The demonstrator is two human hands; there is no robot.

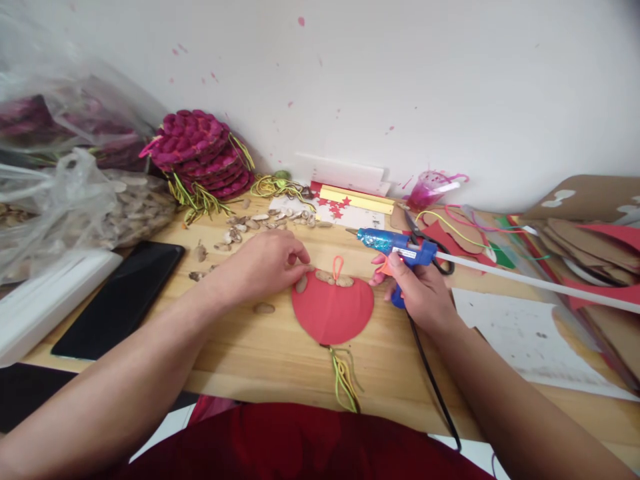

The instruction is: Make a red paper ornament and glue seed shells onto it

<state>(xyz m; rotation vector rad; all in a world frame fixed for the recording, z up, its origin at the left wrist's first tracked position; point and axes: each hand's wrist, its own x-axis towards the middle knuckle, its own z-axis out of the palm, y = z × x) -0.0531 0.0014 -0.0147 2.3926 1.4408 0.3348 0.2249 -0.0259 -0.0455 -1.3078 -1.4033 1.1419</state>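
Observation:
On the wooden table lies a red pomegranate- or apple-shaped cutout (333, 310) with an orange loop at its top and a yellow-green tassel (344, 380) below. Several tan shell pieces (344, 281), like peanut shells, sit along its top edge. My left hand (273, 263) is at the cutout's upper left edge, thumb and finger pinched; what is between the fingertips is hidden. Another shell piece (301, 285) lies just under them. My right hand (420, 290) grips a blue hot glue gun (385, 241) right of the cutout. Its nozzle points left, and a long white glue stick sticks out behind.
Loose shells (250, 223) lie behind my left hand. At left are a phone (120, 300), a white box (50, 300) and plastic bags (80, 180). Magenta stacked pieces (200, 153) stand at the back. Scissors (417, 230), a stained paper (530, 333) and cardboard cutouts (580, 247) are at right.

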